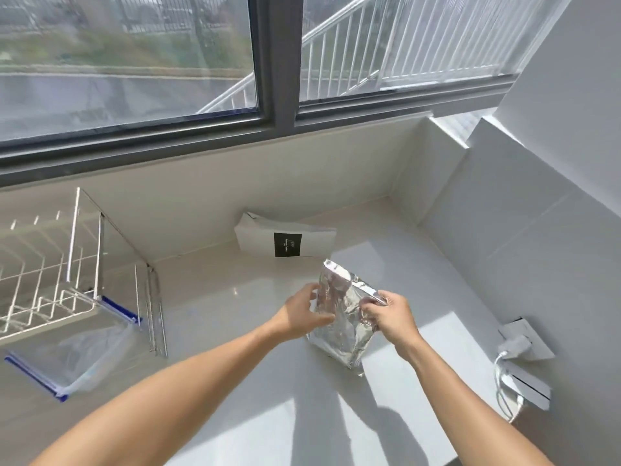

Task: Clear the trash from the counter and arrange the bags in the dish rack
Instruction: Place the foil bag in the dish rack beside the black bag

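A crinkled silver foil bag [346,334] is held upright over the white counter [235,314] between both hands. My left hand [304,314] grips its left side and my right hand [391,317] pinches its upper right edge. Behind it, a white paper bag [285,242] with a black label lies flat against the back wall. At the left stands a white wire dish rack [50,274]. A clear zip bag [77,354] with blue strips lies partly under the rack's front corner.
A window with a dark frame [275,105] runs along the back. At the right wall, a white plug and cable [510,351] sit in a socket. Tiled walls close the counter's right corner.
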